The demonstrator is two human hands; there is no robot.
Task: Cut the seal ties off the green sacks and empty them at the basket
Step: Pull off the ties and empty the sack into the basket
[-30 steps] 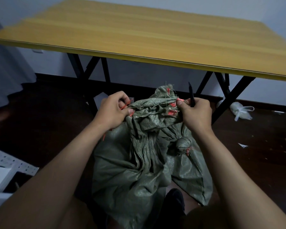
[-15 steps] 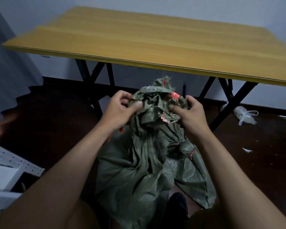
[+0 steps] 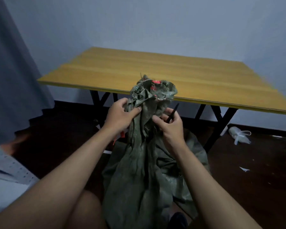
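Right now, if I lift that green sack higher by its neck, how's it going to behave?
The green sack is probably floppy: its woven cloth hangs in deep folds below the left hand. It likely feels light, since the body looks slack. The bunched neck may slip, as the right hand also holds a black tool.

text: none legible | green sack: red marks near mouth, unreadable

We lose the green sack base below the frame, our left fingers buried in its folds, dark tool mostly palm-hidden (type unclear), table cropped right
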